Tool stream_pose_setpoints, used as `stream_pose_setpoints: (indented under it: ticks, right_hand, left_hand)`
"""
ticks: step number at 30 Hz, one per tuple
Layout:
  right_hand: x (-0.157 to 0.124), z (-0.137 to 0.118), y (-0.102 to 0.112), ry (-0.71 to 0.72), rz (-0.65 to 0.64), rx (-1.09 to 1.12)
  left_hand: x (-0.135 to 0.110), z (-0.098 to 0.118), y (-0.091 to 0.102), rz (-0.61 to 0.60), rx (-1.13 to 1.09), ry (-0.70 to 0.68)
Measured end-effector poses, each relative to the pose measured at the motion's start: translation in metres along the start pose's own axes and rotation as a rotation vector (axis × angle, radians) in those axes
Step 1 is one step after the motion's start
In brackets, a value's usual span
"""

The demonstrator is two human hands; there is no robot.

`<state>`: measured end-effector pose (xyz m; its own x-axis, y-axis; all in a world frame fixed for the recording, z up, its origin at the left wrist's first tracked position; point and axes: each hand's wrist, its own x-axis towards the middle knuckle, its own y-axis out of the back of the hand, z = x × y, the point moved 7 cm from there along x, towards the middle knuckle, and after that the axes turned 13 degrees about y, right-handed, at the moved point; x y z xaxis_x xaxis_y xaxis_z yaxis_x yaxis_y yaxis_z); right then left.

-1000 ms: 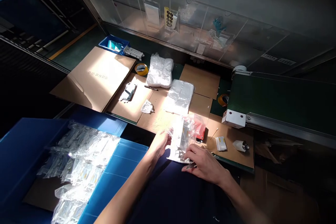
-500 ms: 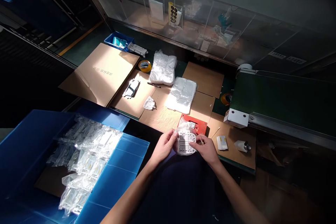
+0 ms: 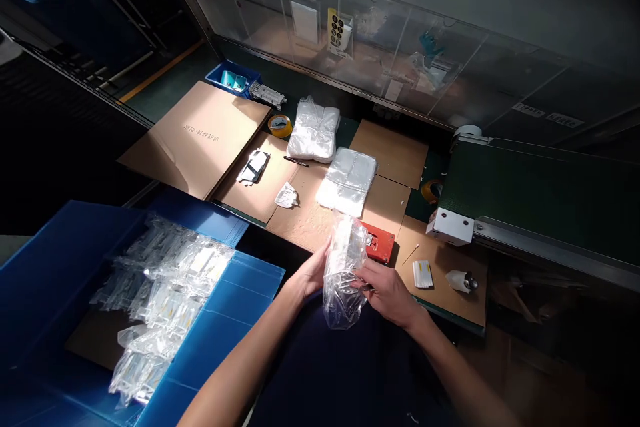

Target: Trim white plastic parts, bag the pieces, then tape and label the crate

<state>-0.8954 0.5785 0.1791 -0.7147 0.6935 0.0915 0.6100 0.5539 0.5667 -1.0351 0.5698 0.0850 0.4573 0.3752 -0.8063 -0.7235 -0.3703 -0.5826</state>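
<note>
Both of my hands hold a clear plastic bag [image 3: 344, 273] with a white plastic part inside it, upright above the table's near edge. My left hand [image 3: 311, 273] grips the bag's left side. My right hand [image 3: 385, 290] pinches its right side, fingers closed on the plastic. A red flat fixture [image 3: 379, 243] lies on the cardboard just behind the bag.
A blue crate [image 3: 60, 267] at the left holds several bagged white parts [image 3: 165, 293]. Two stacks of clear bags [image 3: 347, 180] lie on cardboard sheets [image 3: 200, 140], with yellow tape rolls [image 3: 279, 125]. A green conveyor [image 3: 540, 193] runs at the right.
The white part was held flat between my hands half a second ago; now it stands upright with the bag hanging down around it. The view shifted slightly.
</note>
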Motion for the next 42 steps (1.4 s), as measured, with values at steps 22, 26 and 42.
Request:
stream_pose_setpoints:
  ticks: [22,26,42]
  right_hand:
    - [-0.035,0.038,-0.040,-0.628,0.443,1.235]
    - [-0.035,0.039,-0.051,-0.653,0.402,1.230]
    - [0.083,-0.037,-0.234,-0.588,-0.180,0.820]
  left_hand:
    - [-0.025,-0.035,-0.026,0.200,-0.282,-0.483]
    - [-0.065,-0.043,0.015,0.377,-0.119,-0.663]
    - [-0.203,0.000,0.200,0.846,1.651,-0.744]
